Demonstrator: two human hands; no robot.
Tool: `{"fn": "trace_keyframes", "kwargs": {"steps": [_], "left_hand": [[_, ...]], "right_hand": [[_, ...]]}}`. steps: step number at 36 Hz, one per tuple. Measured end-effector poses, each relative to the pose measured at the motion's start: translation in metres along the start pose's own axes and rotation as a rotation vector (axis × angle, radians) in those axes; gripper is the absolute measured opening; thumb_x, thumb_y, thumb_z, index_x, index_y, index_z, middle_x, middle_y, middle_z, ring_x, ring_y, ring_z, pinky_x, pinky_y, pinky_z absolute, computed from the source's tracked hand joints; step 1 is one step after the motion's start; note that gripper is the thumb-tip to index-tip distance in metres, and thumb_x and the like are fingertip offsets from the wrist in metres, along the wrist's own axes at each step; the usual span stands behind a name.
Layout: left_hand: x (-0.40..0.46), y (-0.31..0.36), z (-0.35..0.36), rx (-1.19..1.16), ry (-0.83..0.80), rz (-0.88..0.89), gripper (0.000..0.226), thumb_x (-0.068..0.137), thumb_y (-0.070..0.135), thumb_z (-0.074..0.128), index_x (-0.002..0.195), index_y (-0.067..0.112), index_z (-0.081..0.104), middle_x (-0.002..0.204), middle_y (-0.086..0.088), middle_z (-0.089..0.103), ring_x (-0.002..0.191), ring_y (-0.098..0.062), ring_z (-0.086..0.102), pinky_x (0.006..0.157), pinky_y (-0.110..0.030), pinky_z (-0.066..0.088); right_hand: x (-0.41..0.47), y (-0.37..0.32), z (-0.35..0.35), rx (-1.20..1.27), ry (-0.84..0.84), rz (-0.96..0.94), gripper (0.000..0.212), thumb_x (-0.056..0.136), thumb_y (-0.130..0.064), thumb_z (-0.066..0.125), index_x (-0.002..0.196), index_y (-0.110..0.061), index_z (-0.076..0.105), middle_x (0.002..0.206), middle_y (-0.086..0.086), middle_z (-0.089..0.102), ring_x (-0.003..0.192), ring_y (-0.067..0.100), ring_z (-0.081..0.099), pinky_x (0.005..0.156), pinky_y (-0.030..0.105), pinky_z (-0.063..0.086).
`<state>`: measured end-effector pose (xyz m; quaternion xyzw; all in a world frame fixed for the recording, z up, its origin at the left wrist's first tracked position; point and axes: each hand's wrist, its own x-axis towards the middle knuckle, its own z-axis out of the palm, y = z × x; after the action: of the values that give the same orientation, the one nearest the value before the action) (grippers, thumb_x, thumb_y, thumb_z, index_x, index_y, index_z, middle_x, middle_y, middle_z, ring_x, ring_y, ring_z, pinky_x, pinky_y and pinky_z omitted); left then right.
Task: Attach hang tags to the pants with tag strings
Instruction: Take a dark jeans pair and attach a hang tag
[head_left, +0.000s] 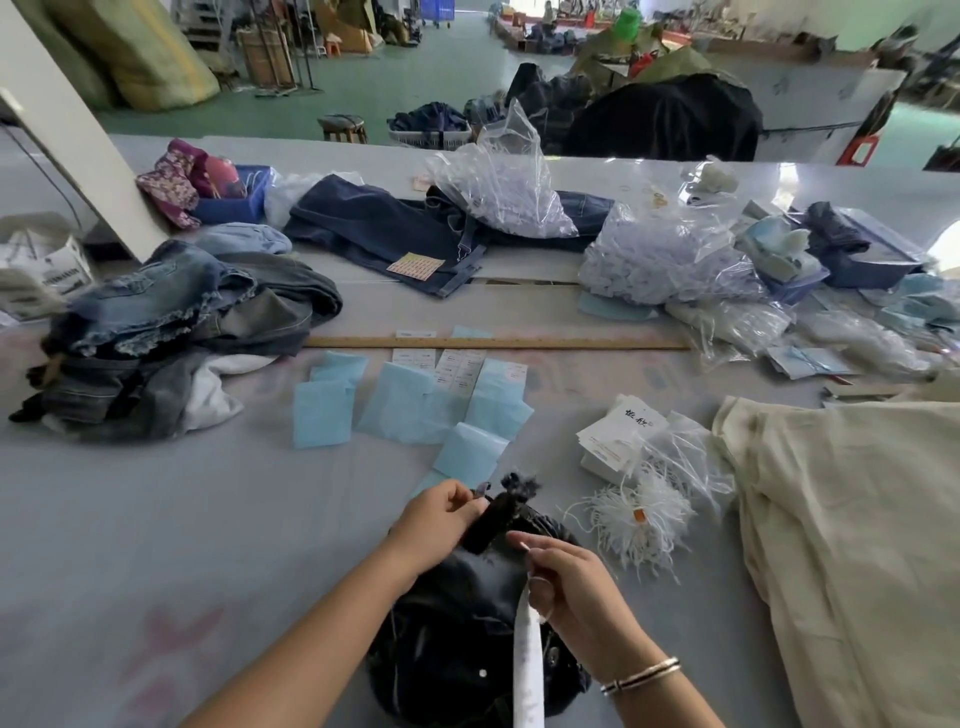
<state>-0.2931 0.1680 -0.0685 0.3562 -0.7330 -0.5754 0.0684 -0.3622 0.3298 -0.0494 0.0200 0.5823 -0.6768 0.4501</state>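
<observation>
Pants (457, 623), dark, bunched on the grey table (208, 519) right at the near edge, between both forearms. Left hand (441, 519) curled, fingertips pinching a small loop or strap at the top of a fuzzy dark piece of the garment, lifted just above the heap. Right hand (566, 587) curled too, thumb and forefinger pinching a thin white tag string (540, 587), held just right of that lifted piece and close to it, not clearly touching. Hang tag (527, 665), a long white strip, hanging down from below the right hand over the dark cloth to the bottom edge. Two thin bangles (641, 675) on the right wrist.

Bundle of loose white strings (639, 519) lying just right of the hands, with a stack of white printed tags (621, 431) beyond it. Pale cream cloth (841, 545) spread over the right side of the table. Light blue paper sheets (415, 405) scattered ahead of the hands, near a long wooden ruler (493, 343) laid crosswise. Pile of denim garments (171, 332) to the left, dark blue jeans (395, 228) laid flat further back, clear plastic bags (519, 192) of white pieces on and beside them. Blue tray (234, 202) at the far left, contents too blurred to name.
</observation>
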Motion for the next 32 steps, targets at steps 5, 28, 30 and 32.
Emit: {"fn": "trace_keyframes", "kwargs": {"steps": [5, 28, 30, 32], "left_hand": [[-0.008, -0.014, 0.011, 0.325, 0.190, 0.058, 0.036, 0.087, 0.042, 0.064, 0.066, 0.024, 0.042, 0.060, 0.008, 0.051, 0.067, -0.018, 0.051, 0.062, -0.028, 0.032], [0.065, -0.053, -0.009, 0.644, -0.182, -0.087, 0.067, 0.088, 0.013, 0.044, 0.151, 0.023, 0.025, 0.156, -0.001, 0.029, 0.141, -0.020, 0.031, 0.114, -0.033, 0.028], [0.071, -0.048, -0.005, 0.583, -0.277, -0.135, 0.075, 0.084, 0.008, 0.044, 0.153, 0.025, 0.020, 0.154, -0.001, 0.033, 0.139, -0.021, 0.035, 0.113, -0.032, 0.030], [0.077, -0.043, -0.004, 0.531, -0.295, -0.159, 0.072, 0.084, 0.007, 0.046, 0.152, 0.022, 0.026, 0.146, -0.002, 0.046, 0.133, -0.022, 0.043, 0.111, -0.031, 0.033]], "right_hand": [[0.003, -0.006, -0.020, 0.071, 0.111, -0.049, 0.031, 0.089, 0.012, 0.043, 0.096, 0.004, 0.072, 0.060, 0.008, 0.052, 0.038, 0.009, 0.032, 0.036, 0.015, 0.027], [0.060, -0.026, 0.017, -0.491, -0.057, -0.042, 0.005, 0.094, -0.005, 0.052, 0.090, -0.005, 0.052, 0.071, 0.006, 0.073, 0.033, 0.007, 0.028, 0.033, 0.017, 0.022], [0.071, -0.026, 0.021, -0.543, -0.006, -0.065, 0.015, 0.094, -0.007, 0.054, 0.079, -0.007, 0.056, 0.074, 0.005, 0.074, 0.033, 0.007, 0.027, 0.034, 0.018, 0.022], [0.079, -0.025, 0.024, -0.600, 0.028, -0.071, 0.026, 0.095, -0.009, 0.054, 0.069, -0.009, 0.058, 0.076, 0.008, 0.073, 0.031, 0.005, 0.030, 0.034, 0.018, 0.024]]}}
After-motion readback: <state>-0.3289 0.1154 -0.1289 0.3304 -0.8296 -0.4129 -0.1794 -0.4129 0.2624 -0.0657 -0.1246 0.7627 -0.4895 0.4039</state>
